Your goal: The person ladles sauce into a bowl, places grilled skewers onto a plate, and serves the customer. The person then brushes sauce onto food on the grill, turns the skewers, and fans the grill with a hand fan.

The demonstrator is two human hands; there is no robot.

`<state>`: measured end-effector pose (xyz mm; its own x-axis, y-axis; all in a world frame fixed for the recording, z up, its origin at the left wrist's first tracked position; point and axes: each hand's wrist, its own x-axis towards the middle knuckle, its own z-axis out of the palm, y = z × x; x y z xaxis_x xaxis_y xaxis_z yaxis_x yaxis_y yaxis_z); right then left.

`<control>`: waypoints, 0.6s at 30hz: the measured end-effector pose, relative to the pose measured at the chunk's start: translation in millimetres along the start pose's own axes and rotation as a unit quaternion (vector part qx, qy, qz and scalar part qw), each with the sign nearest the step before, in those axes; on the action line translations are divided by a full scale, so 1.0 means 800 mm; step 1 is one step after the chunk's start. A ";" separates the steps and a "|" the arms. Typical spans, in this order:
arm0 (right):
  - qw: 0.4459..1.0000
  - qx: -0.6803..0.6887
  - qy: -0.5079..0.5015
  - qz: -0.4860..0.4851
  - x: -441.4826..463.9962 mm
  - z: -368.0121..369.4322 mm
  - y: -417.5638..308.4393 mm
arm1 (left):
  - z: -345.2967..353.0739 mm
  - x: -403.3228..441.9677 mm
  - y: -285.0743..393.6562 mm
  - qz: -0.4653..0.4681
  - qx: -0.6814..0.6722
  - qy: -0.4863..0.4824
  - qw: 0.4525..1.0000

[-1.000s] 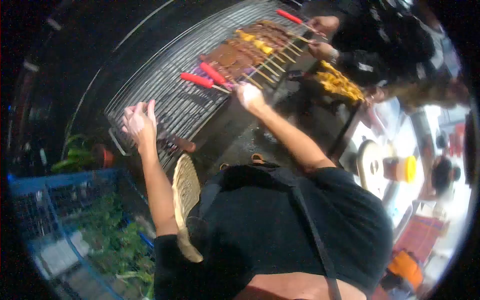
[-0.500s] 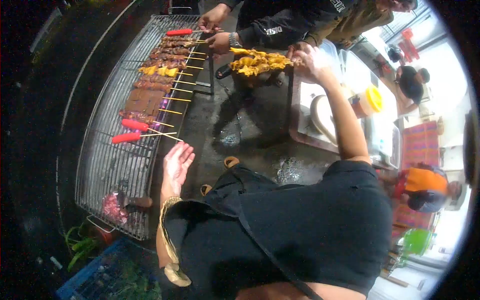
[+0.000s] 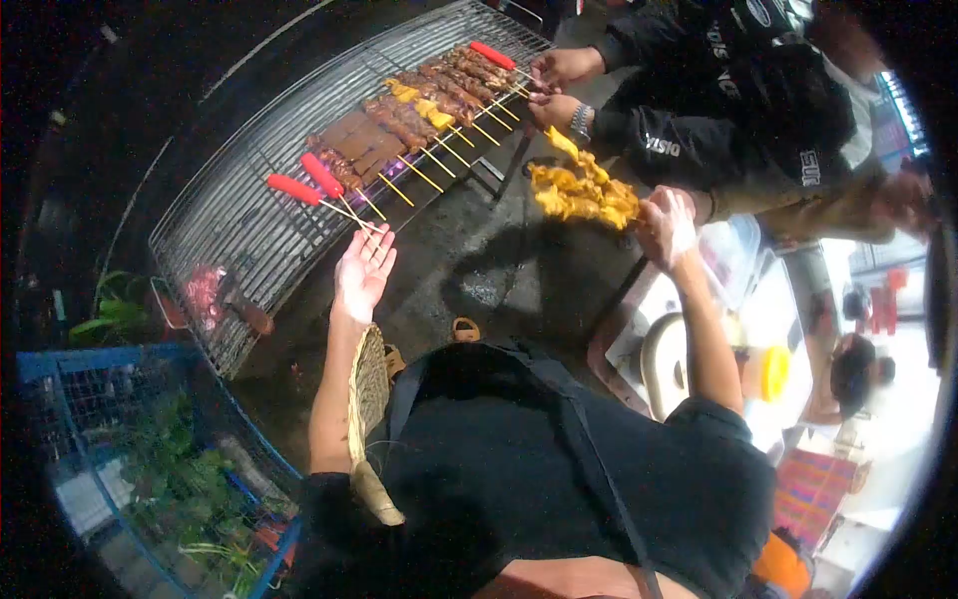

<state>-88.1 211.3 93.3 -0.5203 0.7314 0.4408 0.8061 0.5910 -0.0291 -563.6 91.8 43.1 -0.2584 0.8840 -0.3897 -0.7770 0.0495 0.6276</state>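
Observation:
In my right hand [image 3: 667,228], closed at chest height over the floor, is a bunch of skewers of yellow-coated meat [image 3: 584,190] pointing away to the left. My left hand [image 3: 364,268] is palm up with its fingers stretched out, at the stick ends of two red hotdog skewers [image 3: 321,174]. Whether the fingertips touch these sticks I cannot tell. A woven fan [image 3: 369,389] lies against my left forearm. Brown meat skewers [image 3: 399,125] and a yellow one [image 3: 419,103] line the grill [image 3: 239,215], sticks toward me.
A co-worker's hands [image 3: 561,112] are at the far skewers, by another red hotdog [image 3: 492,55]. A wooden-handled tool [image 3: 244,307] and a pinkish heap [image 3: 205,295] are at the grill's near end. A blue mesh crate [image 3: 110,349] stands left; a table [image 3: 619,349] with containers stands right.
The view has turned, so the grill appears tilted to the right. My right hand still holds the yellow skewers, now lower in view. My left hand stays by the hotdog sticks.

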 end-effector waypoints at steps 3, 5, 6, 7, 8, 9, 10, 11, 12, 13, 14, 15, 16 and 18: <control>1.000 0.025 -0.004 -0.004 -0.002 0.028 0.006 | 0.000 0.002 0.002 0.023 -0.012 0.012 1.000; 0.992 0.111 0.064 0.014 -0.006 0.008 -0.031 | 0.005 0.000 0.005 0.034 -0.009 0.032 0.999; 0.992 0.085 0.094 0.012 -0.005 0.009 -0.036 | 0.004 0.001 0.005 0.056 0.010 0.024 0.998; 0.990 0.059 0.124 0.010 -0.004 0.010 -0.039 | 0.002 0.001 0.005 0.077 0.030 0.017 0.996; 0.978 0.044 0.200 -0.034 -0.011 0.026 -0.030 | -0.001 0.001 0.005 0.083 0.036 0.011 0.996; 0.977 0.053 0.200 -0.043 -0.009 0.023 -0.035 | -0.011 0.000 0.001 0.091 0.042 0.020 0.995; 0.980 0.041 0.194 -0.019 -0.008 0.012 -0.041 | -0.009 -0.002 -0.001 0.100 0.051 0.028 0.993; 0.982 0.030 0.188 0.005 -0.006 0.001 -0.047 | -0.006 0.000 -0.005 0.109 0.061 0.036 0.992; 0.985 0.053 0.159 0.030 -0.004 -0.008 -0.047 | -0.002 -0.003 -0.007 0.111 0.067 0.034 0.991; 0.972 0.072 0.222 -0.004 -0.004 0.000 -0.036 | 0.004 -0.009 -0.007 0.113 0.085 0.045 0.989; 0.979 0.033 0.203 0.010 -0.003 0.002 -0.031 | 0.006 -0.018 -0.008 0.109 0.111 0.070 0.985; 0.982 -0.014 0.186 0.030 -0.005 -0.004 -0.031 | 0.011 -0.020 -0.008 0.098 0.138 0.086 0.982; 0.984 -0.026 0.140 0.111 -0.007 -0.012 -0.047 | 0.009 -0.020 -0.008 0.104 0.176 0.089 0.975; 0.984 -0.028 0.149 0.098 -0.004 -0.022 -0.048 | 0.012 -0.029 -0.005 0.111 0.219 0.105 0.964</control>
<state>-112.8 180.2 108.7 -0.2547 0.6925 0.6749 0.9011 0.4233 -0.0943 -549.1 75.2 56.3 -0.5363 0.7846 -0.3112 -0.3847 0.1009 0.9175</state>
